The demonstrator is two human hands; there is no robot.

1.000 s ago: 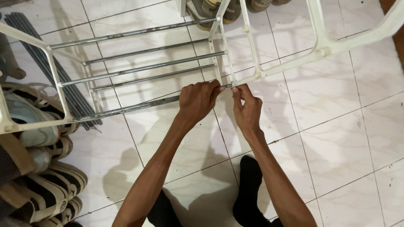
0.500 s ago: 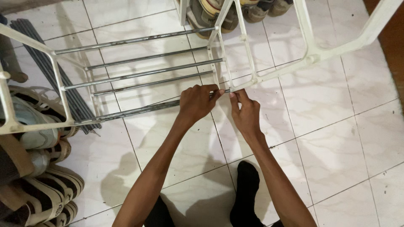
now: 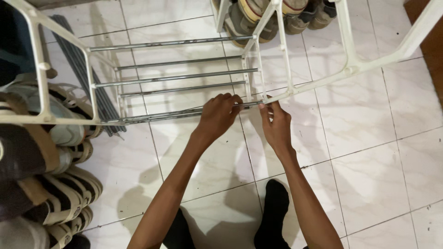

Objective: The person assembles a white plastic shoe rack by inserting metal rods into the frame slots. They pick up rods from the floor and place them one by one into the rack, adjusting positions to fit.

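Note:
A white plastic shoe rack frame (image 3: 350,64) with several metal rods (image 3: 175,76) lies tilted over the tiled floor. My left hand (image 3: 219,115) is closed around the nearest metal rod (image 3: 157,116) close to its right end. My right hand (image 3: 276,122) pinches the same rod's end where it meets the white side frame. Both forearms reach up from the bottom of the view.
Striped sneakers (image 3: 50,189) are piled at the left edge. More shoes (image 3: 272,14) sit at the top behind the rack. A bundle of dark rods (image 3: 80,69) lies on the floor at upper left. My dark-socked feet (image 3: 274,207) stand on the white tiles. A brown edge (image 3: 429,41) runs along the right.
The view has shifted slightly and the rack sits a little lower and more to the left. Both hands stay at the rod's right end.

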